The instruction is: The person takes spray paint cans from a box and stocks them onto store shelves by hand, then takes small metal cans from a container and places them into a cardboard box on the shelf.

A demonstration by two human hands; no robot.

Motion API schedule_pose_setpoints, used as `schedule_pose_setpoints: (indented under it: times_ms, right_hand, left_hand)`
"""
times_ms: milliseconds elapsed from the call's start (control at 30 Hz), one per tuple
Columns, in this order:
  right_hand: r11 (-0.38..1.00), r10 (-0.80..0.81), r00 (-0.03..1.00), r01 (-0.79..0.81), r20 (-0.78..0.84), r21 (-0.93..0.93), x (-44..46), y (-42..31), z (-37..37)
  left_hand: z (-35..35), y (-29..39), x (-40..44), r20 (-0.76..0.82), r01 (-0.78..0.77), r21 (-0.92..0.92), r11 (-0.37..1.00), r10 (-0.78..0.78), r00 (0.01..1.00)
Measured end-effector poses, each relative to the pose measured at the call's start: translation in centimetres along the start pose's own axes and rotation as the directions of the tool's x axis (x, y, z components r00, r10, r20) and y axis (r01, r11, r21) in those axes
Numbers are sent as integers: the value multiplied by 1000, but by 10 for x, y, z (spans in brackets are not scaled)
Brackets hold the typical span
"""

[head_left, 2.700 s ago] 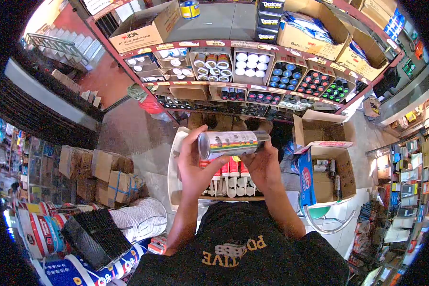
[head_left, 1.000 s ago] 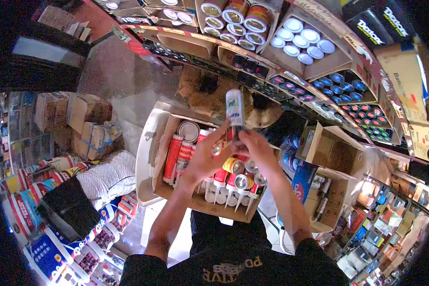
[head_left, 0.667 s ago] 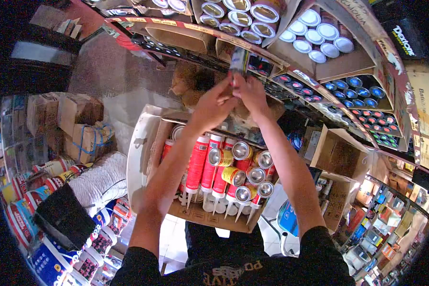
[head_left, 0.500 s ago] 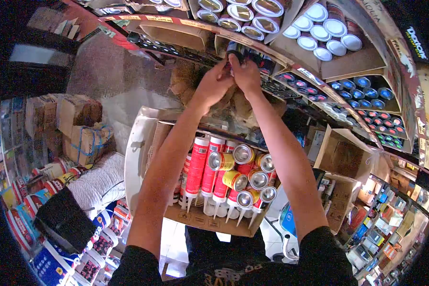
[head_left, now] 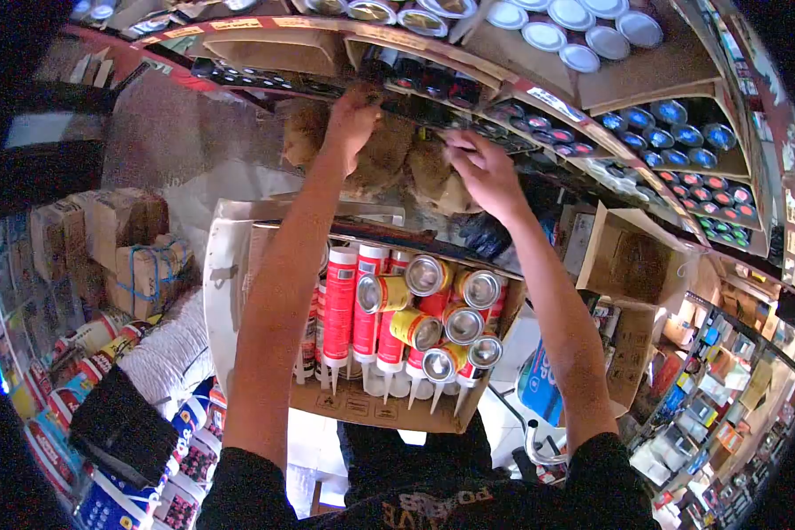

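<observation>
My left hand (head_left: 353,126) is raised to the lower shelf, its fingers curled at the left end of a row of dark cans (head_left: 437,81). What it grips, if anything, is hidden in shadow. Lower and to the right, my right hand (head_left: 488,174) hangs in front of the shelf, slightly blurred, with fingers apart and nothing visible in them. Below my forearms stands a cardboard box (head_left: 362,408) holding red-and-white sealant cartridges (head_left: 338,305), nozzles pointing toward me. Several small yellow-and-red tins (head_left: 417,329) lie on top of the cartridges.
White-lidded cans (head_left: 579,58) fill a shelf box above. Blue-topped cans (head_left: 671,137) and red-topped cans (head_left: 711,196) stand at the right. An opened carton (head_left: 632,265) sits right of my arm. Brown sacks (head_left: 384,155) lie behind the hands. Tied cartons (head_left: 150,274) and rope (head_left: 168,344) are left.
My hands, together at the shelf cans before, are now apart. The left has moved left along the shelf; the right has drawn down and right. The view has shifted slightly.
</observation>
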State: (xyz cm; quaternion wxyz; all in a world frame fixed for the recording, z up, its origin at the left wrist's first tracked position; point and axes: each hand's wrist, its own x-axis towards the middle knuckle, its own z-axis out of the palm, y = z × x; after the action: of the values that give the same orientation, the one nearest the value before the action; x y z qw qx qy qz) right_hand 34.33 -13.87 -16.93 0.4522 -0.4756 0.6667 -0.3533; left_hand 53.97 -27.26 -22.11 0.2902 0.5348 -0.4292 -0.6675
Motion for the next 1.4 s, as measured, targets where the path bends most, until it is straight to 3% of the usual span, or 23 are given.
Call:
schedule_pose_setpoints:
  times_ms: [67, 133, 167, 233, 300, 367, 400, 433, 467, 500, 567, 600, 633, 700, 767, 900, 967, 1067, 1200, 1267, 1300, 1367, 1400]
  right_hand:
    - [996, -17, 997, 23, -79, 81, -34, 19, -30]
    - [990, 7, 976, 24, -217, 141, -75, 36, -59]
    - [988, 31, 955, 15, -294, 153, -100, 40, -73]
    - [997, 4, 898, 32, -440, 76, -152, 63, -105]
    - [997, 11, 756, 38, -654, 61, -205, 84, -120]
    - [969, -18, 591, -190, -807, -161, -254, 104, -136]
    - [967, -11, 582, -201, -813, -157, -279, 116, -140]
    - [971, 76, 508, -232, -858, -52, -304, 130, -143]
    - [966, 161, 431, -251, -888, 53, -329, 144, -147]
    - [965, 162, 423, -257, -892, 53, -353, 157, -150]
    - [914, 141, 404, -405, -904, -38, -400, 183, -154]
    - [911, 143, 392, -410, -909, -33, -421, 198, -156]
    - [906, 181, 368, -424, -912, 9, -437, 209, -158]
    - [895, 225, 324, -442, -919, 64, -461, 226, -162]
    - [859, 112, 387, -500, -915, -106, -474, 234, -162]
    - [815, 212, 354, -578, -911, -35, -493, 272, -169]
    - [655, 178, 421, -725, -889, -213, -489, 266, -174]
    - [587, 196, 431, -771, -881, -247, -498, 296, -188]
    - [586, 168, 357, -786, -919, -198, -505, 342, -210]
    - [475, 99, 456, -803, -884, -361, -513, 370, -223]
    - [475, 104, 448, -807, -888, -351, -509, 375, -226]
    - [640, 554, 330, -756, -764, 137, -493, 380, -234]
    - [654, 508, 402, -756, -762, 37, -479, 378, -238]
  left_hand:
    - [6, -3, 1, -36, -54, 3, 999, 54, 998]
    - [10, -4, 5, -77, -12, -181, 983, -2, 997]
    - [13, -6, 8, -71, -11, -177, 984, -2, 997]
    - [19, -11, 21, -223, -115, -58, 992, 99, 970]
    - [13, -15, 42, -226, -114, 46, 992, 121, 966]
    - [2, -40, 82, -130, -402, 170, 900, 425, 896]
    - [17, -39, 88, -117, -399, 169, 901, 421, 900]
    - [33, -30, 90, -277, -180, 502, 846, 354, 893]
    - [48, -21, 92, -438, 105, 728, 677, 342, 832]
    - [61, -12, 94, -430, 100, 729, 677, 339, 837]
    - [87, 10, 93, -660, 310, 319, 896, -25, 751]
    - [98, 21, 75, -654, 230, 227, 946, -27, 756]
    - [101, 16, 82, -644, 227, 234, 945, -24, 765]
    - [101, 9, 97, -735, 421, 471, 775, 81, 673]
    - [104, 6, 101, -701, 399, 546, 737, 141, 699]
    - [110, -4, 107, -637, 341, 637, 691, 222, 738]
    - [111, -7, 110, -605, 316, 677, 665, 257, 754]
    - [107, -10, 113, -561, 292, 732, 616, 301, 771]
    - [99, -8, 112, -524, 287, 791, 541, 357, 773]
    - [95, -7, 114, -500, 281, 818, 503, 378, 779]
    - [94, -5, 116, -486, 277, 831, 483, 385, 785]
    - [88, -4, 117, -461, 267, 853, 449, 406, 789]
    - [86, -3, 119, -440, 257, 867, 426, 413, 797]
